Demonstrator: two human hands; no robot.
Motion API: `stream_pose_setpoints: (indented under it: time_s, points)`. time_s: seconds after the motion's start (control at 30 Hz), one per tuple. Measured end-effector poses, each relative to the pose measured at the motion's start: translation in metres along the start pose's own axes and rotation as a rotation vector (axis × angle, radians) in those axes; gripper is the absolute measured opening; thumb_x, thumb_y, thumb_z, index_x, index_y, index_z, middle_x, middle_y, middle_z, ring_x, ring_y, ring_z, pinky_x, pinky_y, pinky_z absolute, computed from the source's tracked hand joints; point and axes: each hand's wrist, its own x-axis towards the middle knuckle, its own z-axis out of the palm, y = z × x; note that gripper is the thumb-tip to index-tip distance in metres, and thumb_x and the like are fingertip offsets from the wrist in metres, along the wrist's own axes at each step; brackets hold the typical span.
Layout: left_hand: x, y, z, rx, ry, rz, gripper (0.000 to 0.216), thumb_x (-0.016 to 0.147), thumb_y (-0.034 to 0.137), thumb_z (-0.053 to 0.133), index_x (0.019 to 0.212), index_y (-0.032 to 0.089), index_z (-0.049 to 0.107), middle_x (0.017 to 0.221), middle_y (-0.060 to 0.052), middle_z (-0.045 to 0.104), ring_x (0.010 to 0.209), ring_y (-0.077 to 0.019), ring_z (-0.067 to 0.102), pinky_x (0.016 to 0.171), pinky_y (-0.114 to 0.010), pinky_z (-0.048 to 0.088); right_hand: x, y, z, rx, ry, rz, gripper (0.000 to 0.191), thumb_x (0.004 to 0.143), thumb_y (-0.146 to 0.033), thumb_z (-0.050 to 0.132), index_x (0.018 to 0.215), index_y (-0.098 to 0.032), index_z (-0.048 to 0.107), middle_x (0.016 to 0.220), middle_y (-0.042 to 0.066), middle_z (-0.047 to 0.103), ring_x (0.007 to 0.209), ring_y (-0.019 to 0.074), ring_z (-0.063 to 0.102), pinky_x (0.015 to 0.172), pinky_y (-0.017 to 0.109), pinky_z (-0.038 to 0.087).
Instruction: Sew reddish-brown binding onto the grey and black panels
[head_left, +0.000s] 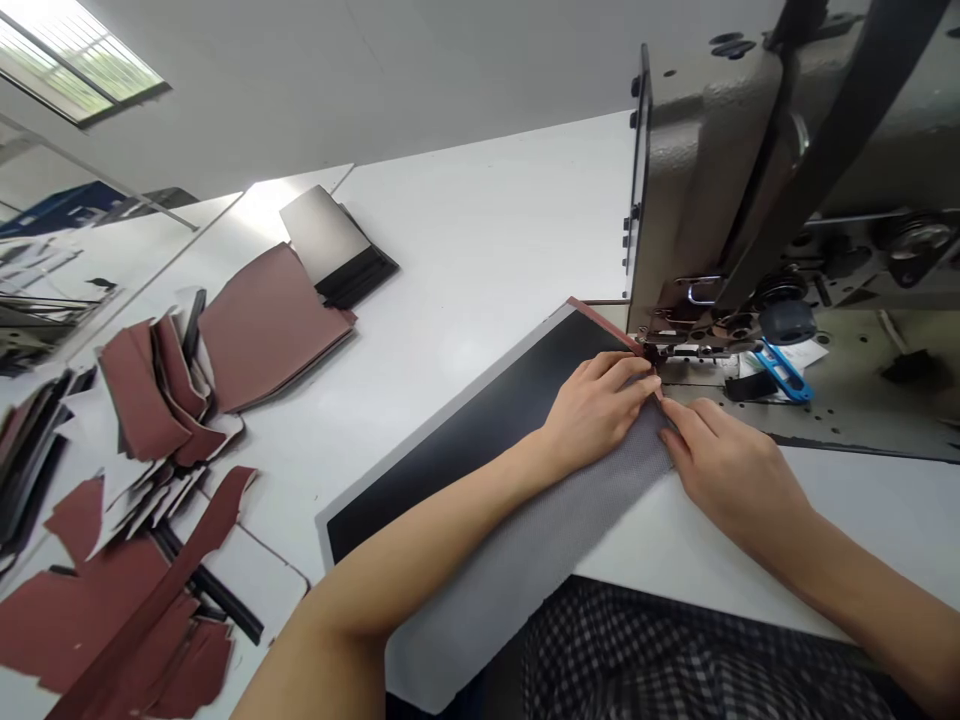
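Note:
A black panel (480, 400) with light grey margins lies slanted on the white table, its upper right corner by the sewing machine's (697, 200) needle area. Along its short edge at the machine runs a reddish-brown strip (596, 318). My left hand (600, 410) rests flat across the panel, fingers stretched towards the presser foot. A grey mesh fabric (517, 580) extends from under my left forearm to the table's front edge. With thumb and fingers pinched together, my right hand (720, 455) grips the mesh fabric's edge just below the needle area; the fingertips partly hide it.
On the machine bed lies a blue-handled tool (784, 372). Brown leather-like pieces (274, 320) are stacked at the left, with a dark stack (337, 245) behind them. Loose brown offcuts (97, 590) spread over the left front of the table.

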Motion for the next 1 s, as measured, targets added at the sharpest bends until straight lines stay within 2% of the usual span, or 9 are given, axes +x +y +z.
stream_pose_setpoints:
  time_s: [0.17,0.27,0.47,0.57,0.67,0.83,0.9,1.0]
  points:
    - [-0.003,0.0,-0.002,-0.024,-0.043,0.084,0.031,0.103,0.021,0.047,0.128,0.018,0.066,0.131,-0.008,0.069,0.12,-0.0226,0.061,0.098,-0.038,0.057,-0.003,0.004,-0.004,-0.064,0.012,-0.045,0.022,0.101,-0.008,0.047,0.113,-0.005,0.066,0.079,0.005,0.062,0.066,0.0151,0.058,0.06,0.028,0.045]
    - [-0.003,-0.004,-0.002,-0.023,-0.048,0.115,0.032,0.105,0.025,0.045,0.127,0.018,0.067,0.131,-0.007,0.071,0.116,-0.022,0.062,0.097,-0.037,0.057,-0.005,0.004,-0.001,-0.089,-0.038,-0.055,0.025,0.099,-0.006,0.044,0.107,-0.006,0.068,0.074,0.004,0.057,0.061,0.0142,0.054,0.057,0.027,0.043]
    - [-0.001,-0.02,-0.005,-0.063,-0.018,0.239,0.031,0.105,0.028,0.047,0.126,0.019,0.069,0.126,-0.004,0.073,0.113,-0.0217,0.062,0.095,-0.035,0.056,0.001,-0.004,-0.002,-0.174,-0.168,-0.128,0.031,0.091,0.001,0.042,0.101,-0.005,0.07,0.075,0.007,0.058,0.064,0.0161,0.055,0.057,0.028,0.044]
    - [0.001,-0.023,-0.008,-0.036,-0.039,0.254,0.031,0.105,0.027,0.047,0.127,0.02,0.069,0.127,-0.004,0.073,0.113,-0.0229,0.061,0.092,-0.037,0.054,0.008,0.0,-0.006,-0.172,-0.236,-0.186,0.032,0.088,0.003,0.042,0.097,-0.006,0.072,0.076,0.009,0.06,0.065,0.0172,0.055,0.057,0.029,0.044]
    - [0.006,-0.03,-0.008,-0.013,-0.077,0.249,0.033,0.105,0.027,0.045,0.128,0.022,0.068,0.124,-0.006,0.072,0.111,-0.0225,0.061,0.09,-0.036,0.053,0.011,0.008,-0.006,-0.169,-0.285,-0.223,0.034,0.087,0.002,0.043,0.102,-0.005,0.072,0.08,0.01,0.063,0.068,0.0175,0.058,0.055,0.029,0.044]
    - [0.019,-0.049,-0.004,0.004,-0.113,0.257,0.034,0.105,0.027,0.044,0.129,0.023,0.068,0.115,-0.009,0.071,0.105,-0.0214,0.063,0.088,-0.034,0.051,0.01,0.018,0.005,-0.173,-0.209,-0.189,0.041,0.089,-0.001,0.045,0.124,0.002,0.066,0.079,0.008,0.063,0.066,0.0177,0.06,0.05,0.03,0.042]
    - [0.023,-0.051,-0.006,0.015,-0.134,0.272,0.033,0.105,0.026,0.044,0.129,0.024,0.068,0.12,-0.01,0.071,0.108,-0.0219,0.062,0.09,-0.035,0.051,0.01,0.022,0.005,-0.07,-0.176,-0.158,0.04,0.091,-0.003,0.043,0.123,0.001,0.067,0.08,0.008,0.065,0.068,0.0182,0.062,0.051,0.031,0.043]
    - [0.022,-0.043,-0.012,0.009,-0.188,0.311,0.034,0.105,0.021,0.043,0.13,0.025,0.066,0.134,-0.006,0.067,0.12,-0.0216,0.059,0.099,-0.036,0.049,0.012,0.031,-0.001,0.156,-0.116,-0.053,0.035,0.095,-0.009,0.043,0.113,-0.01,0.073,0.086,0.005,0.068,0.068,0.0149,0.063,0.057,0.028,0.048]
